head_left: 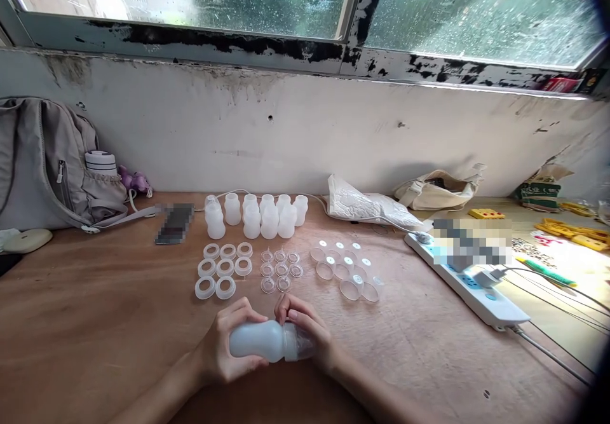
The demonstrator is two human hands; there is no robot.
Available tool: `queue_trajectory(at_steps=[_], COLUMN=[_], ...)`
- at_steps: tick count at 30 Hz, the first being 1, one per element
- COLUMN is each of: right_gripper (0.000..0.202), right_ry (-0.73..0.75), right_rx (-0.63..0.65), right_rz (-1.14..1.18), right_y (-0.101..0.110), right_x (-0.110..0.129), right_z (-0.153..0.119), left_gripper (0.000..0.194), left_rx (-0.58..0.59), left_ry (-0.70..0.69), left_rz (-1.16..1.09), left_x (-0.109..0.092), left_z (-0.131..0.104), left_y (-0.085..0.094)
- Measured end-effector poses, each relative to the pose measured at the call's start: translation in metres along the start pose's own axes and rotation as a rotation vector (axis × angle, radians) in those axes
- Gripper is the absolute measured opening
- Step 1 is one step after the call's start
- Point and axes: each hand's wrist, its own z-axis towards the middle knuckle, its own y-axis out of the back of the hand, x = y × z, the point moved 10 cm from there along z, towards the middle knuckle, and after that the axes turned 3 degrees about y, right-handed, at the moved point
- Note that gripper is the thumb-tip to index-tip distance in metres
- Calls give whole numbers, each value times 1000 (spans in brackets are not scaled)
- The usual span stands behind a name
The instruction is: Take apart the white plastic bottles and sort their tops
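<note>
A whitish bottle lies on its side in both hands, over the table toward its near edge. Its long axis runs nearly level, roughly along the far edge; the rounded base points toward the left edge, and the end with the clear cap points toward the right. The left hand has its grip clamped on the base end, thumb and fingers on opposite sides. The right hand has its grip on the clear cap, fingers curled. Just beyond lie rows of translucent rings, clear teats and clear domed covers. Farther out, white bottles stand near the far edge; a power strip lies toward the right edge.
</note>
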Motion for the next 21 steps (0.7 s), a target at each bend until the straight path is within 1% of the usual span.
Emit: queue_trajectory(at_steps=[5,7,8,10,12,13,14,15,17,19,21], right_gripper=[27,29,30,32,32,32,31,29,25,24,24], right_ry=[14,13,12,2,-40,-65,-78,-72,-14,60,123], right_rx=[-33,-67,-110,-249,-364,-373,-350,-311,-244,-237,-259], right_rz=[-16,-52,-86,-161,-169,-136,-88,-42,-8,-56,-154], right_y=[6,12,18,36,50,52,51,47,39,37,37], right_x=[3,7,10,16,17,15,14,14,19,29,43], right_z=[3,5,6,7,6,7,9,11,14,16,19], left_gripper=[38,40,40,42,42,41,40,39,39,41,50], left_rx=[-28,-33,-37,-62,-130,-174,-220,-262,-324,-352,-367], left_ry=[-40,-63,-76,-104,-110,-103,-92,-80,-71,-81,-87], left_rz=[29,65,83,125,176,205,235,262,306,333,346], left_x=[-3,-6,-8,-12,-13,-13,-12,-10,-7,-6,-3], left_z=[2,3,3,2,2,1,1,1,1,1,1], left_y=[2,2,1,1,5,8,11,15,21,27,33])
